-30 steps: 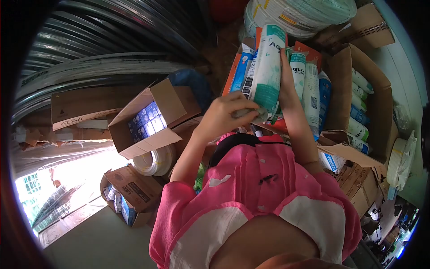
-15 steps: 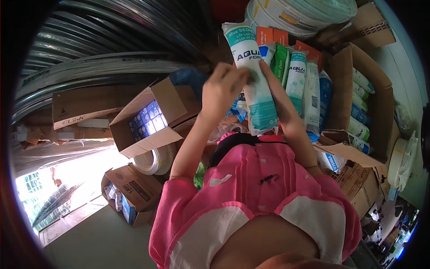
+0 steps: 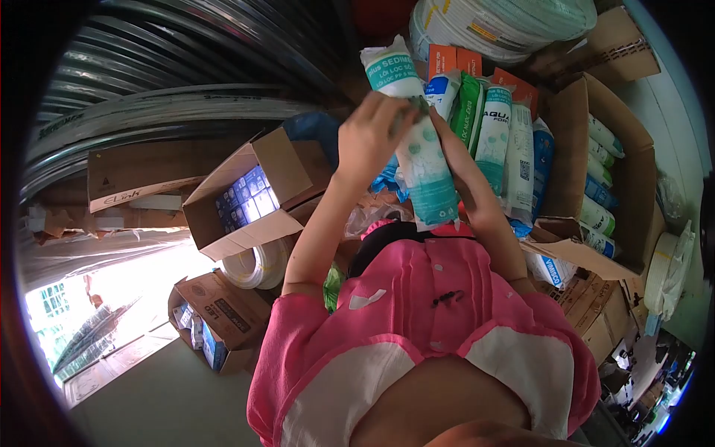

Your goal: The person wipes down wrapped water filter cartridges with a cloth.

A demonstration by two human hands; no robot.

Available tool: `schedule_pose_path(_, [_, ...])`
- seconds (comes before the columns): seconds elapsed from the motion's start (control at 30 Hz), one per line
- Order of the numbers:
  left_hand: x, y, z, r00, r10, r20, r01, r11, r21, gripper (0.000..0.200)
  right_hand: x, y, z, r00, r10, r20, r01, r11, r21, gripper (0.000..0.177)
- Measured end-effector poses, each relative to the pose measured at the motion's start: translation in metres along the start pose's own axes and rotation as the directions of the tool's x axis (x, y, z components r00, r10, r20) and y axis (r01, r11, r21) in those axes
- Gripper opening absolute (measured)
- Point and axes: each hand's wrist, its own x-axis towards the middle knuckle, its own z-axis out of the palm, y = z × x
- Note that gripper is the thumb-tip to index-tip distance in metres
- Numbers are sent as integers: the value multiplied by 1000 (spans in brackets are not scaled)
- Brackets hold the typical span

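Note:
A plastic-wrapped water filter cartridge (image 3: 428,167), white with teal bands and lettering, is held upright and tilted slightly left in front of my chest. My right hand (image 3: 450,138) grips it along its right side, its fingers mostly hidden behind the wrapper. On the cartridge's upper front lies my left hand (image 3: 376,134), its fingers curled together. Something dark shows at those fingertips, too blurred to make out. Right of my right hand stand more wrapped cartridges: a teal-and-white one (image 3: 493,138), a green one (image 3: 467,112) and a white one (image 3: 518,164).
An open carton (image 3: 640,186) of wrapped cartridges is at the right. On the left are an open box (image 3: 238,242) with blue packs inside and a smaller carton (image 3: 231,313). A large white tubing coil (image 3: 499,26) sits at the back, long dark pipes (image 3: 201,59) at the upper left.
The cartridge's top has shifted slightly left and it looks turned, with its large dark lettering now mostly covered. My left hand has moved slightly up its front. My right hand stays around it.

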Motion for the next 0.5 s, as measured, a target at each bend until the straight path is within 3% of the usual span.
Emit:
schedule_pose_path(0.07, [7,-1,-1,991,-124,-52,124,992,3,17,-17,-6,13,996,-61,59,63,997,-32,49])
schedule_pose_path(0.1, [3,2,-1,998,-70,0,70,997,-40,18,-22,-9,17,992,-90,88,95,994,-48,49])
schedule_pose_path(0.13, [-6,9,-1,999,-14,49,19,996,-85,19,-8,-5,1,992,-22,124,3,988,153,48])
schedule_pose_path(0.23, [-39,27,-1,952,172,253,-108,963,-248,21,-17,-24,16,997,-77,-18,78,987,143,48])
schedule_pose_path(0.27, [-44,34,-5,927,265,265,-188,941,-282,23,-15,-22,4,989,-136,63,126,982,142,49])
schedule_pose_path(0.37, [-54,32,2,887,427,175,-382,892,-242,23,-6,-26,-14,990,-87,112,76,992,101,50])
schedule_pose_path(0.4, [-52,28,6,892,421,167,-397,904,-157,21,-8,-24,-16,990,-40,132,24,993,115,50])
schedule_pose_path(0.5, [-25,13,13,959,278,58,-279,960,8,18,-2,-16,-31,989,30,142,-49,991,127,52])
